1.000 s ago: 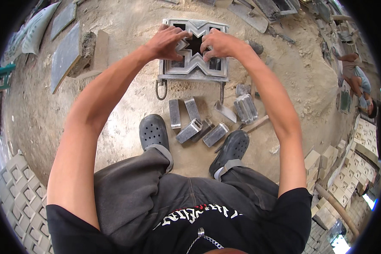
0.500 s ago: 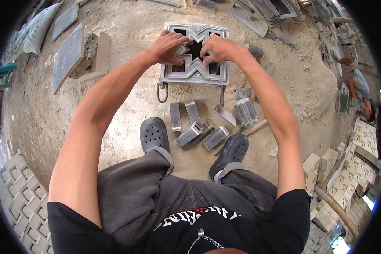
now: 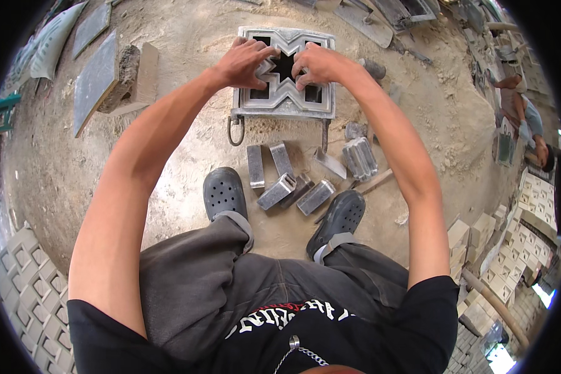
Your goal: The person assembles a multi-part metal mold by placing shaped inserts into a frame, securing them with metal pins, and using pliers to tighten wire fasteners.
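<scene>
A grey metal block mould (image 3: 287,106) with a raised X-shaped pattern, a dark star-shaped middle opening and square corner openings lies on the ground ahead of me. My left hand (image 3: 243,64) grips the inner part of its left side, thumb and fingers bent around the notched edge. On the opposite side, my right hand (image 3: 321,64) curls its fingers over the inner edge beside the middle opening. My palms hide parts of the mould's sides. A metal loop handle (image 3: 235,131) hangs from its near left corner.
Several loose metal blocks (image 3: 255,166) lie between the mould and my shoes (image 3: 225,192). A hammer-like tool (image 3: 374,179) and ribbed metal piece (image 3: 359,158) are right of them. Flat boards (image 3: 96,84) stand left. Patterned blocks (image 3: 517,262) and another person (image 3: 530,118) are at right.
The whole view has shifted slightly, with the mould appearing a little higher and further left. Both hands keep their hold on it. The person at right has moved their arm and head.
</scene>
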A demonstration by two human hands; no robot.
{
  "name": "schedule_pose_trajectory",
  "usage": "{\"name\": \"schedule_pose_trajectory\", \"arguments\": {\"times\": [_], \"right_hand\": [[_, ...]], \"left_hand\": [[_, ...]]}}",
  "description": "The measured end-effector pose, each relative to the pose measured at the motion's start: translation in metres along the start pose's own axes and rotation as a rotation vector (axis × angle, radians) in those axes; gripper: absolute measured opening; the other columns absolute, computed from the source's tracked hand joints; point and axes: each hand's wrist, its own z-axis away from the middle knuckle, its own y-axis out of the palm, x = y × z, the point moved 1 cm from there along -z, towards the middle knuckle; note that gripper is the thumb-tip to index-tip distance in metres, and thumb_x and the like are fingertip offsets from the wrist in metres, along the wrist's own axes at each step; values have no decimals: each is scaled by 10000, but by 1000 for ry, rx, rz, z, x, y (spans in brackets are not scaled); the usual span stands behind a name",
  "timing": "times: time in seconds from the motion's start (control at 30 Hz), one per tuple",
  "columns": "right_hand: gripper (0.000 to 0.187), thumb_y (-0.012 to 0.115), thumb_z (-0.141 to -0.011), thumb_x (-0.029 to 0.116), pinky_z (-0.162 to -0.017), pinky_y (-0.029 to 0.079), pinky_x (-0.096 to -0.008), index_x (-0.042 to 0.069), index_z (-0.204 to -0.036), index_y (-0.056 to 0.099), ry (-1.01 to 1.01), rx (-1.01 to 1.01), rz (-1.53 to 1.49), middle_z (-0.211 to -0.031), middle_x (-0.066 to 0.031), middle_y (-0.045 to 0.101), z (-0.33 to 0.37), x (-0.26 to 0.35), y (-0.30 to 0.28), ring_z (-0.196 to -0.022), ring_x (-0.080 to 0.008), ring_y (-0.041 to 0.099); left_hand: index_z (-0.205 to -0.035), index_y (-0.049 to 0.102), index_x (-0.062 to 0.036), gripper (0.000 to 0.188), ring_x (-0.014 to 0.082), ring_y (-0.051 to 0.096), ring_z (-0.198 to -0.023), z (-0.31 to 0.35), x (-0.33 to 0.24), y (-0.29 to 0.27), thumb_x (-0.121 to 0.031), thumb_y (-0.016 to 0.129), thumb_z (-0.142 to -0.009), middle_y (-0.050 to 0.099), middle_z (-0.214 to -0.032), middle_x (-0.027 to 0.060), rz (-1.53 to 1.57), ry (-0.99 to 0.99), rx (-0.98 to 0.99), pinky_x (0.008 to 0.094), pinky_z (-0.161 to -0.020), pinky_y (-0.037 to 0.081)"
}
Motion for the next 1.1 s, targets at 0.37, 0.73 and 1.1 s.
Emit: {"name": "schedule_pose_trajectory", "arguments": {"times": [0.37,0.73,1.1], "right_hand": [[340,789,-731,348,-966,488,-424,189,-1031,770,-3,-32,17,-1101,-38,680,7,5,-5,-1122,-305,544],[318,777,-750,342,-967,469,-410,178,-1022,768,44,11,-23,-1096,-19,672,2,4,-8,-1116,-291,517],[341,768,-774,411,-983,445,-419,158,-1002,769,165,-370,15,-1039,-70,696,52,53,-19,-1036,-319,586]], "left_hand": [[-1361,483,-161,836,264,558,-1115,-1,1,1,-293,788,-594,586,-1117,77,3,50,37,418,-1040,352],[-1293,497,-208,742,258,583,-1024,-1,4,-3,-376,792,-633,582,-973,71,-42,49,43,416,-981,367],[-1370,504,-186,884,272,564,-1161,-17,-10,-78,-217,837,-551,611,-1193,85,-108,258,9,407,-1073,391]]}}
